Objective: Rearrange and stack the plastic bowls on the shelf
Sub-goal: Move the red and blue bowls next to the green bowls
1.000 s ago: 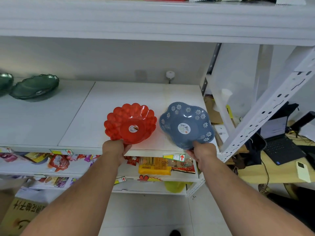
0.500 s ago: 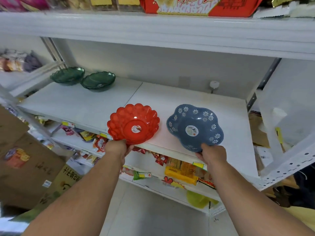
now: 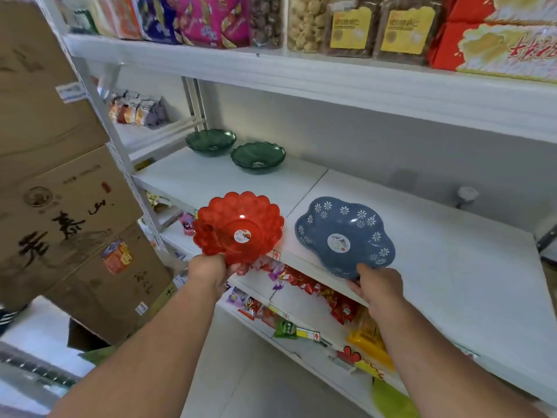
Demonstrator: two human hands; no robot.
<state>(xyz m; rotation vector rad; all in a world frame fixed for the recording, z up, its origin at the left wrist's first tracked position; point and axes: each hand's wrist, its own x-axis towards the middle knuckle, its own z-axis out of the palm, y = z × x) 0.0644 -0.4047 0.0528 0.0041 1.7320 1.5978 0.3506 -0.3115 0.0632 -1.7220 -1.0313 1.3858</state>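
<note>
Red bowl (image 3: 238,228) gripped by left hand (image 3: 209,270) — blue bowl (image 3: 345,236) by right hand (image 3: 378,283), shelf (image 3: 452,267) edge.

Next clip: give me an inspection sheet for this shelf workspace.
Surface: white shelf, mostly bare.
Job's things: red bowl and blue bowl held at the front edge; two green bowls side by side at the back left.
Clutter: nothing seen.
Grippers: left hand grips the red bowl's rim; right hand grips the blue bowl's.
Cables: nothing seen.
Surroundings: snack packs below, cartons left.
</note>
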